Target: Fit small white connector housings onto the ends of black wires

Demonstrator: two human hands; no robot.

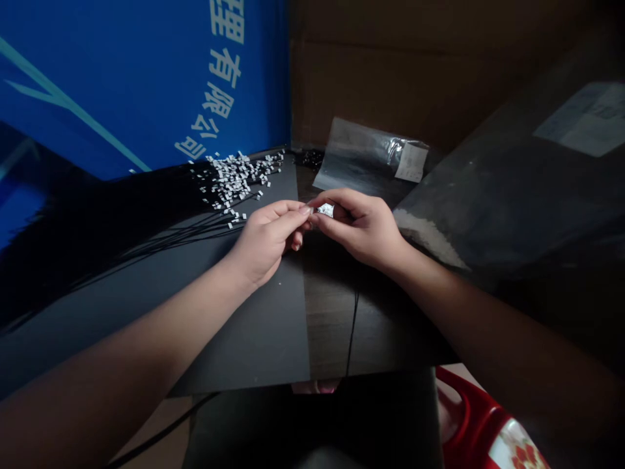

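Steadying a tiny piece (311,210), seemingly, the left hand (263,242) clamps it between fingertips above the table (327,326); the right hand (371,228) meets it, its grip unclear. Black wires (122,208) lie leftward, white ends (237,177) nearest, probably for easy reach.

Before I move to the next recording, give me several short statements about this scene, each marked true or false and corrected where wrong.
1. The left hand and right hand are close together at the fingertips. True.
2. The bundle of wires lies to the right of the right hand. False: it lies on the left.
3. The small bag behind the hands bears a white label. True.
4. The red object sits on the table. False: it shows past the table's near edge, at lower right.
5. The blue panel carries white lettering. True.
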